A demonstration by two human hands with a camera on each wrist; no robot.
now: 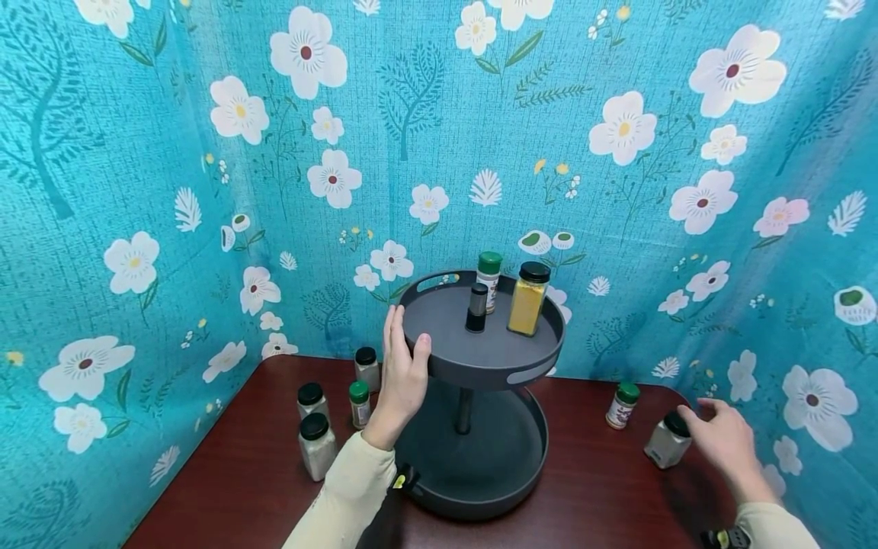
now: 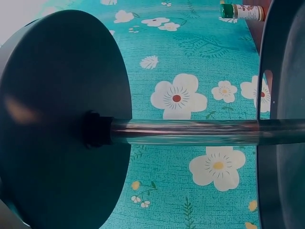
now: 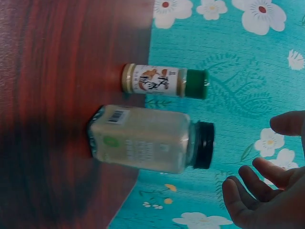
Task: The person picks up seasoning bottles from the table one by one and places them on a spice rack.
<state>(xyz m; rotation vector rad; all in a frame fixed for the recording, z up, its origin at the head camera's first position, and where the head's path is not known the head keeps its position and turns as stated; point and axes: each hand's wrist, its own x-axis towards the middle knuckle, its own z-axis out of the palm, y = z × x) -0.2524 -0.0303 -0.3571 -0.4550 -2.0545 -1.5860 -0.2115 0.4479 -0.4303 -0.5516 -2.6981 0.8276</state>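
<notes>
My left hand (image 1: 405, 374) rests against the left rim of the upper tray of a dark grey two-tier turntable rack (image 1: 446, 347), its fingers pointing up and the thumb at the rim. In the left wrist view the tray's underside and the metal post (image 2: 190, 132) fill much of the frame. At the right, my right hand (image 1: 723, 438) hovers by a black-capped glass spice jar (image 1: 667, 442) with pale contents. The right wrist view shows its spread fingers apart from the black cap (image 3: 205, 145). Beside that jar stands a green-capped spice bottle (image 1: 621, 406).
On the upper tray are a yellow spice jar (image 1: 528, 300), a green-capped bottle (image 1: 489, 276) and a small dark grinder-like bottle (image 1: 476, 309). Several jars, including a black-capped one (image 1: 317, 446), stand left of the rack on the dark red table (image 1: 226, 473). A flowered blue curtain (image 1: 439, 137) hangs behind.
</notes>
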